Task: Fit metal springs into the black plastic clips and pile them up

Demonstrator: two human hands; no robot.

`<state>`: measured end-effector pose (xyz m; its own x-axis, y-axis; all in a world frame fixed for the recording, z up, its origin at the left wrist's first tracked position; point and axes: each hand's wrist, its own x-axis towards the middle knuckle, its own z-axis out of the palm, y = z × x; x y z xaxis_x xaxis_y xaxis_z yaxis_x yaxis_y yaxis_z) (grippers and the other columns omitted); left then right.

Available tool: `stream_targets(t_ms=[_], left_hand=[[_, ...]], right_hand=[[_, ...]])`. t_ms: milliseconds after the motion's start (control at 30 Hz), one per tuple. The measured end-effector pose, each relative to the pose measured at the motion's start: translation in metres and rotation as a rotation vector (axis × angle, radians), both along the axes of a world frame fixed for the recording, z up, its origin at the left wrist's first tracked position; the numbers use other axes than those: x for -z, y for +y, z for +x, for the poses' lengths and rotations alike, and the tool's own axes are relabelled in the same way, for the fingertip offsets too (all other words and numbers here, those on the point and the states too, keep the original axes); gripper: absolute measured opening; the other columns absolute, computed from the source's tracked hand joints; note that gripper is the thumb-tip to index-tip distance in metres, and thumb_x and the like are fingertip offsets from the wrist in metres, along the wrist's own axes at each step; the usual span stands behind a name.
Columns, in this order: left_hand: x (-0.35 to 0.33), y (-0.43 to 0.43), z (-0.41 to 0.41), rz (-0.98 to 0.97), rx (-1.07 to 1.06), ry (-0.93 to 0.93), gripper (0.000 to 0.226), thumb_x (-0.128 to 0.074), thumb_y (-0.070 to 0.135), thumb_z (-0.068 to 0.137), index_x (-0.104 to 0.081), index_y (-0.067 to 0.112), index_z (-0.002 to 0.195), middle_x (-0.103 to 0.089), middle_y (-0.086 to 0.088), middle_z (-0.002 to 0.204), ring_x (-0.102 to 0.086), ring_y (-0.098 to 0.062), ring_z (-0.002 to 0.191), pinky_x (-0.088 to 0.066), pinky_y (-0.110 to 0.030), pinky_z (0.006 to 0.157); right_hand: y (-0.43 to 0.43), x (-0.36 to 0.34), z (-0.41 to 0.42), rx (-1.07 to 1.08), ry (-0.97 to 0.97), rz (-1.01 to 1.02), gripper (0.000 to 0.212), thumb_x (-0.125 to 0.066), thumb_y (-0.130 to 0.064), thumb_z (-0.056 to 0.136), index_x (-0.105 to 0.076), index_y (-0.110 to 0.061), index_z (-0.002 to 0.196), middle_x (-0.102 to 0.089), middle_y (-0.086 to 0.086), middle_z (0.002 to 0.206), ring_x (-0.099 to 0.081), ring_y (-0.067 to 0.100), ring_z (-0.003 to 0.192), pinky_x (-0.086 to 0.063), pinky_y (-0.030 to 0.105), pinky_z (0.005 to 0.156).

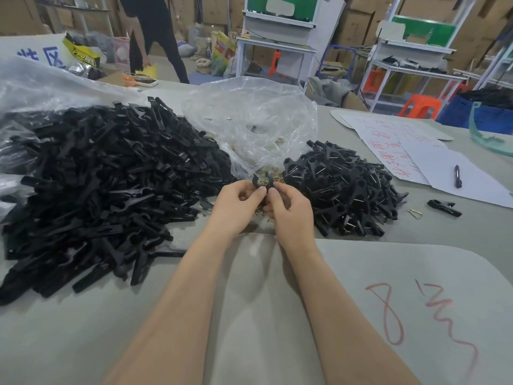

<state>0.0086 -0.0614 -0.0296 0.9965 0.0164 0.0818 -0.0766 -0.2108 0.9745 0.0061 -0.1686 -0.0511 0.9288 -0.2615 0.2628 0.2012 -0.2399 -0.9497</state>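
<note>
1. Far left, I see a large heap of loose clip parts [105,176] on the grey bench [83,329].
2. Behind centre, a clear plastic bag [249,115] spills brass-coloured springs [276,177].
3. At centre, the left hand [238,204] and right hand [290,208] both pinch one black clip [263,185] just above the springs.
4. Just right of the hands lies a smaller pile of fitted clips [341,190].
5. Further right, I make out a stray spring [415,213], a single clip [444,207] and a pen [457,176] on paper.

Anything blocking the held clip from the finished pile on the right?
The left hand and right hand pinch the clip just beside the finished pile; nothing visible lies between.
</note>
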Motion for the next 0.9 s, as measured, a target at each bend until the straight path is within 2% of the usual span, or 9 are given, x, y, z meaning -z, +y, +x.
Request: stream_targets(t_ms=[67,133,200,300,400,500,633,767,900], left_hand=[[0.0010,-0.0002,0.0020,0.046,-0.016,-0.008,0.022,-0.058,0.024,0.094,-0.067,0.004,0.091,-0.065,-0.014,0.084,-0.052,-0.019,0.074,-0.048,-0.038,0.079],[0.0018,-0.0008,0.0025,0.061,-0.007,-0.012,0.022,-0.057,0.023,0.094,-0.067,0.004,0.095,-0.063,-0.008,0.081,-0.051,-0.018,0.073,-0.046,-0.034,0.075],[0.0022,-0.0010,0.0025,0.078,0.001,-0.024,0.020,-0.057,0.022,0.094,-0.067,0.005,0.099,-0.063,-0.005,0.081,-0.052,-0.017,0.073,-0.047,-0.033,0.077],[0.0026,-0.0006,0.0027,0.088,-0.003,-0.040,0.019,-0.057,0.019,0.094,-0.067,0.003,0.101,-0.062,-0.008,0.082,-0.051,-0.018,0.075,-0.048,-0.037,0.081],[0.0024,-0.0013,0.0033,0.073,-0.012,-0.027,0.018,-0.060,0.016,0.092,-0.067,0.003,0.102,-0.068,-0.013,0.090,-0.059,-0.024,0.083,-0.047,-0.040,0.088],[0.0026,-0.0015,0.0034,0.040,-0.019,-0.011,0.019,-0.063,0.014,0.090,-0.065,0.002,0.105,-0.069,-0.016,0.099,-0.063,-0.026,0.094,-0.049,-0.041,0.093],[0.0032,0.0002,0.0021,0.023,0.014,-0.014,0.014,-0.063,0.013,0.090,-0.067,0.005,0.101,-0.068,-0.009,0.090,-0.059,-0.016,0.083,-0.048,-0.037,0.089],[0.0024,0.0012,0.0017,0.035,0.046,-0.036,0.007,-0.062,0.013,0.091,-0.068,0.015,0.094,-0.067,-0.001,0.082,-0.058,-0.011,0.078,-0.049,-0.032,0.086],[0.0042,0.0016,0.0037,0.067,0.040,-0.052,0.017,-0.061,0.018,0.092,-0.069,0.003,0.094,-0.061,-0.008,0.079,-0.049,-0.015,0.073,-0.047,-0.037,0.078]], right_hand=[[0.0007,-0.0011,-0.0002,0.009,-0.005,0.005,0.022,-0.054,-0.011,0.095,-0.063,-0.007,0.115,-0.069,0.002,0.093,-0.064,0.000,0.072,-0.053,0.021,0.076],[0.0006,-0.0025,-0.0007,0.006,-0.002,-0.017,0.021,-0.054,-0.012,0.096,-0.064,-0.009,0.114,-0.069,0.004,0.101,-0.066,0.012,0.091,-0.052,0.027,0.086],[0.0006,-0.0035,-0.0006,-0.005,0.019,-0.049,0.023,-0.054,-0.013,0.096,-0.065,-0.008,0.115,-0.069,0.008,0.109,-0.064,0.020,0.103,-0.050,0.036,0.095],[0.0000,-0.0034,-0.0007,-0.015,0.045,-0.038,0.024,-0.054,-0.012,0.095,-0.065,-0.006,0.116,-0.069,0.011,0.110,-0.064,0.023,0.104,-0.049,0.043,0.096],[-0.0014,-0.0032,-0.0010,-0.032,0.057,0.026,0.021,-0.055,-0.009,0.095,-0.065,-0.010,0.114,-0.069,0.008,0.107,-0.065,0.021,0.101,-0.052,0.038,0.093],[-0.0027,-0.0035,-0.0016,-0.037,0.041,0.101,0.014,-0.056,-0.007,0.094,-0.062,-0.017,0.102,-0.068,0.003,0.098,-0.066,0.019,0.095,-0.055,0.029,0.085],[-0.0036,-0.0031,-0.0011,-0.023,0.029,0.142,0.014,-0.056,-0.005,0.094,-0.062,-0.016,0.099,-0.069,0.011,0.100,-0.066,0.023,0.094,-0.055,0.030,0.083],[-0.0030,-0.0028,-0.0013,-0.046,0.021,0.127,0.016,-0.057,-0.004,0.093,-0.063,-0.017,0.099,-0.069,0.006,0.097,-0.065,0.017,0.093,-0.054,0.033,0.088],[-0.0045,-0.0032,-0.0016,-0.066,0.020,0.131,0.017,-0.058,-0.004,0.092,-0.066,-0.017,0.099,-0.070,-0.001,0.094,-0.065,0.009,0.089,-0.053,0.029,0.088]])
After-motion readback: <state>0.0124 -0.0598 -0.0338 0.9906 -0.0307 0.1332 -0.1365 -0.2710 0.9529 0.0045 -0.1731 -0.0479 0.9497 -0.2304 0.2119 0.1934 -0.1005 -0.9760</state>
